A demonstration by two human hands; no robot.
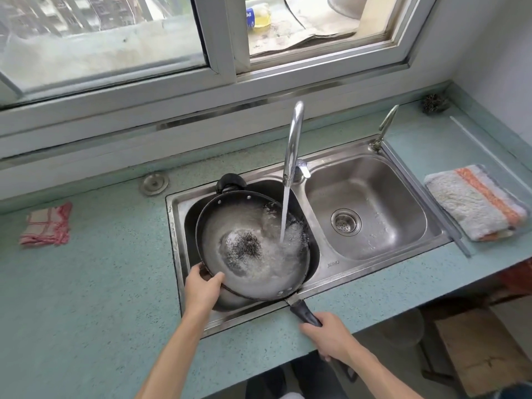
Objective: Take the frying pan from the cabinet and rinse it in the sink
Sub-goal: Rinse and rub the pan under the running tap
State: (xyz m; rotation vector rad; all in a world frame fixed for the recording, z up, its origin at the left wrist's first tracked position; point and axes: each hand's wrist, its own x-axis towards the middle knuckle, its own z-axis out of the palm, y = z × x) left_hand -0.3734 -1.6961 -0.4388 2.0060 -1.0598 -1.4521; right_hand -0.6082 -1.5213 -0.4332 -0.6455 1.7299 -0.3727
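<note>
Big round black frying pan [253,246] sits tilted in left basin of steel double sink [383,254], tap water hitting it. Right hand [331,336] clenched round long black handle; left hand [203,289] grips near rim, thumb over edge, forearm stretched fwd.

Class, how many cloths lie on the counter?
2: a red checked cloth left of the sink, and a striped cloth to its right. Others may lie out of view.

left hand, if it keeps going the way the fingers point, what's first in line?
Probably nothing new: the left hand already grips the frying pan rim, so its wet inside comes first.
</note>
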